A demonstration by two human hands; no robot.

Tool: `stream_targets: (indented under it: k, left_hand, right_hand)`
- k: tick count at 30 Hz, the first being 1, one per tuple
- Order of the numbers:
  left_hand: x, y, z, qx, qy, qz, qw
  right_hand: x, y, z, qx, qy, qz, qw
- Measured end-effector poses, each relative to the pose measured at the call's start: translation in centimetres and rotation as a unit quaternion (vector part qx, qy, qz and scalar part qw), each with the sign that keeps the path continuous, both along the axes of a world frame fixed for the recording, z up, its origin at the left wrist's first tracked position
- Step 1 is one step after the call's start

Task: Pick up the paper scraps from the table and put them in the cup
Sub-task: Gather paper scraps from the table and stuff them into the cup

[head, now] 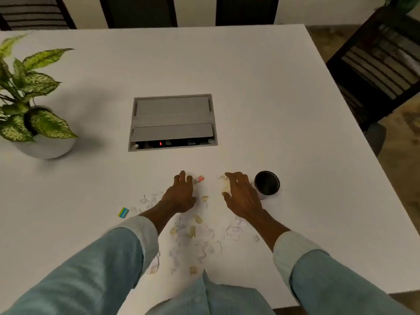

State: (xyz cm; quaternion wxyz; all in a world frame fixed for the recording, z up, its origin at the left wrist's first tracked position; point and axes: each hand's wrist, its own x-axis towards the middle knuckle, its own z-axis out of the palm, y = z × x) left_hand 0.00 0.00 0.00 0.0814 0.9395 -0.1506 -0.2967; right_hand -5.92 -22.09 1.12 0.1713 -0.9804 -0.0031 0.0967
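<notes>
Barely begun, I judge: torn white and cream paper scraps litter the white surface near the dark round cup; left hand and right hand rest spread-fingered among them, gripping nothing

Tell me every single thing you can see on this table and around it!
flat white table: one, white, under everything.
torn paper scraps: many, white and tan, scattered between the hands and towards the near edge.
small red-and-white scrap: one, beside the left fingertips.
yellow-and-blue scrap: one, left of the pile.
round black cup: one, black, upright, just right of the right hand.
grey rectangular cable hatch: one, grey, set into the table's middle.
leafy potted plant: one, speckled green in a white pot, far left.
dark slatted chairs: several, black, along the far and right sides.
left hand: one, fingers reaching forward.
right hand: one, fingers spread over tan scraps.
light blue sleeves: two, on the forearms.
</notes>
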Motion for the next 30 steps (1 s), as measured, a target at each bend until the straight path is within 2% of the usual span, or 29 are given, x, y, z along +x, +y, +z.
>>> stream_targets:
  k: [8, 13, 18, 23, 30]
  left_hand:
    - [1.4, -2.3, -3.5, 0.016, -0.021, 0.035, 0.999]
    - [1.3, -2.6, -5.4, -0.016, -0.046, 0.022, 0.999]
    - [1.4, -3.3, -6.1, -0.053, -0.06, 0.003, 0.997]
    - [0.9, -3.9, -6.6, -0.047, -0.085, -0.018, 0.995]
    - [0.4, -3.9, -6.5, -0.092, -0.091, 0.029, 0.991]
  right_hand:
    - [1.4, 1.2, -3.2, -0.031, 0.07, -0.029, 0.997]
    - [2.2, 0.0, -5.1, -0.056, 0.1, -0.039, 0.993]
    - [3.6, -0.3, -6.1, -0.073, 0.104, -0.01, 0.992]
    - [4.2, 0.5, -6.4, -0.092, 0.096, -0.001, 0.991]
    - [2.1, 0.9, -7.3, -0.034, 0.027, -0.001, 0.999]
